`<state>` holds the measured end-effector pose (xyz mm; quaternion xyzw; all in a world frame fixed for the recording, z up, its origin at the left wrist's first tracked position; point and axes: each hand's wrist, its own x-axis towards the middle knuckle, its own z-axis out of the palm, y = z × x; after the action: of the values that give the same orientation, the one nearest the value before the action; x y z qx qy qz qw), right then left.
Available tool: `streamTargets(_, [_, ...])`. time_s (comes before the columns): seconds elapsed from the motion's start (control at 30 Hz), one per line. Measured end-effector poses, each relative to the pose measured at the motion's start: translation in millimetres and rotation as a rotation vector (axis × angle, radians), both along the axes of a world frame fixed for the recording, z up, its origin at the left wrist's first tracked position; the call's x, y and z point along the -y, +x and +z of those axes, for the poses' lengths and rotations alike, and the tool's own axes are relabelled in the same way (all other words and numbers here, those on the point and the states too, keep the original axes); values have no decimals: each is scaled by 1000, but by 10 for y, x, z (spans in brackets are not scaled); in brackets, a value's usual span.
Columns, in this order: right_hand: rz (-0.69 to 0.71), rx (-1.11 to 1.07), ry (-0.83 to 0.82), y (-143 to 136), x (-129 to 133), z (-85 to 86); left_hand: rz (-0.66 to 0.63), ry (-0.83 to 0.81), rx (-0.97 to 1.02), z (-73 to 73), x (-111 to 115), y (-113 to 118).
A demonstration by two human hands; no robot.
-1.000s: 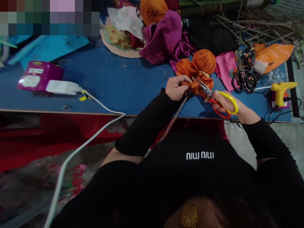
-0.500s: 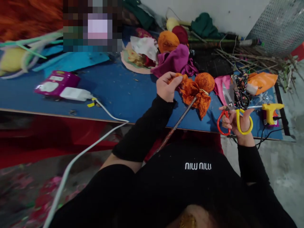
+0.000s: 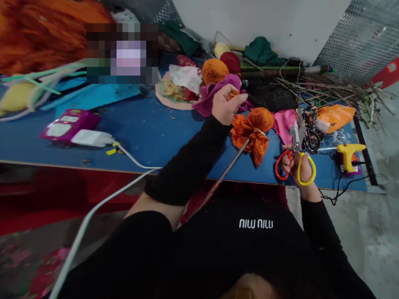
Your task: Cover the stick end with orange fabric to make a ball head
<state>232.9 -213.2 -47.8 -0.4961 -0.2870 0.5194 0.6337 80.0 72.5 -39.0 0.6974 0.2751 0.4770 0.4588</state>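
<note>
My left hand (image 3: pixel 227 104) is closed around a bit of orange cloth (image 3: pixel 233 95), just above a cloth-wrapped bundle. That bundle, an orange patterned ball with ruffled cloth (image 3: pixel 261 119), is tied with a pale band at the top of a thin stick (image 3: pixel 229 167). The stick slants down over the table's front edge towards my body. In my right hand (image 3: pixel 296 168) is a pair of scissors (image 3: pixel 307 169) with one red and one yellow handle, blades pointing away from me. Whether the cloth in my left hand joins the bundle, I cannot tell.
A yellow glue gun (image 3: pixel 351 150) stands at the right end of the blue table (image 3: pixel 131 151). Black scissors (image 3: pixel 313 139), purple cloth (image 3: pixel 205 99) and dry twigs (image 3: pixel 339 85) lie behind. A white cable (image 3: pixel 93 216) runs from the left across the front edge.
My left hand has moved away from me and to the right, its fingers now more closed around the orange cloth. The scissors stay in my right hand. My view has tilted up slightly.
</note>
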Motion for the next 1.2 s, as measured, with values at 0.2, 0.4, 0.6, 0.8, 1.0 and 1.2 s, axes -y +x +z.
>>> streamTargets(0.2, [-29,-8,-25,-6,-12,-61,-73,155,-138,484,-20,708])
streamTargets(0.4, [-41,-65,-5,-26,-6,-61,-262,432,-715,1006,-130,1171])
streamTargets(0.6, [-57,-63,-2,-19,-6,-52,-71,539,-672,992,27,677])
streamTargets(0.8, [-86,38,9,-1,-12,-32,-65,392,-799,455,539,-157])
streamTargets(1.0, [-223,177,-47,-128,-98,9,-50,204,-1021,-37,947,-350])
streamTargets(1.2, [-312,247,-58,-329,-229,69,-129,-24,-575,-131,878,-341])
